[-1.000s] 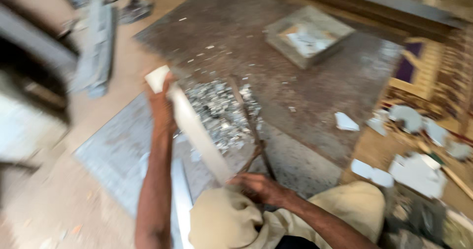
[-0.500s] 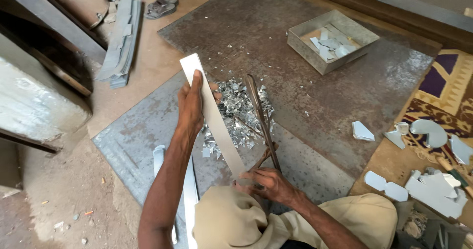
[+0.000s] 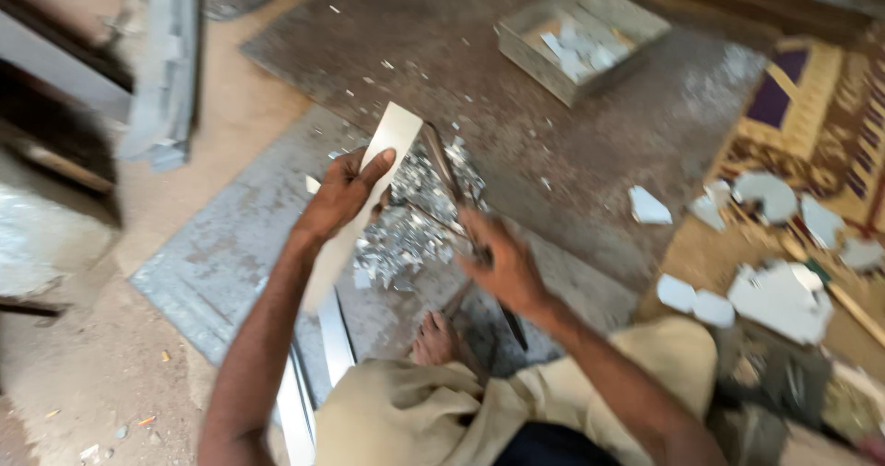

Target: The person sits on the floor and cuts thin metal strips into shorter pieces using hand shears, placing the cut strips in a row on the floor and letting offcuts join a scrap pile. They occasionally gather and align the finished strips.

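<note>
Now, we grip the strip [image 3: 364, 194] in our left hand [image 3: 343, 194], fingers wrapped, over the scraps [image 3: 410, 222] on the floor sheet [image 3: 221, 245] | right hand [image 3: 498, 263] closed on the shears [image 3: 452, 185] | step: trimming the strip, we judge | next calls for steady blade alignment | tray [image 3: 581, 37] far right

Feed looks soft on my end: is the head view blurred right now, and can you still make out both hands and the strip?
Head view: motion blur smears the edges and the left corner most. Left hand gripping the pale metal strip reads fairly clearly; right hand on the long shears is softer. Light is even, no harsh glare.
</note>
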A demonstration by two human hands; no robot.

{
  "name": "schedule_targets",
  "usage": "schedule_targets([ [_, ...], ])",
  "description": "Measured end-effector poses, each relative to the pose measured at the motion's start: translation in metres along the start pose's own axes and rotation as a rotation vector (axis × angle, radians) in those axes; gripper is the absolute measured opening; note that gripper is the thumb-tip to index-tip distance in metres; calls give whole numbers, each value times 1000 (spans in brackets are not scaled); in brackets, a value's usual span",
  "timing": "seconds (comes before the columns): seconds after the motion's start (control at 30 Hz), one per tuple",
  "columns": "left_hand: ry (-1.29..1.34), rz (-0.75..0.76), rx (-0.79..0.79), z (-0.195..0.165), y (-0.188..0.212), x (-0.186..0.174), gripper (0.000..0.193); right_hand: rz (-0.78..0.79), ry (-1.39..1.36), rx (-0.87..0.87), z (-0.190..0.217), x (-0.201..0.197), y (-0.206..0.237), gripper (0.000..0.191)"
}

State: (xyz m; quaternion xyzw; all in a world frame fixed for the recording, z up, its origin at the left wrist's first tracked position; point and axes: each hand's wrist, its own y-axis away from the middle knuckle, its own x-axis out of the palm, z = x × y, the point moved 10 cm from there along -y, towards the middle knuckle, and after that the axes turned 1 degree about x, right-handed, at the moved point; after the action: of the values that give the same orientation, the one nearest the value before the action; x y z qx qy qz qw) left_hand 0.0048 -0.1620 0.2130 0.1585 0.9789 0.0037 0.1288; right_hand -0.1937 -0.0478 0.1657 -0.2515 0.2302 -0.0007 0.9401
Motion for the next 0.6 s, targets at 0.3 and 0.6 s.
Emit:
schedule_targets([
  [0.3, -294, 470, -147, 45, 10, 72, 49, 298, 590, -332, 11, -8, -63, 58],
  [0.6, -321, 513, -122, 117, -27, 71, 54, 377, 509, -215, -42, 11, -68, 60],
])
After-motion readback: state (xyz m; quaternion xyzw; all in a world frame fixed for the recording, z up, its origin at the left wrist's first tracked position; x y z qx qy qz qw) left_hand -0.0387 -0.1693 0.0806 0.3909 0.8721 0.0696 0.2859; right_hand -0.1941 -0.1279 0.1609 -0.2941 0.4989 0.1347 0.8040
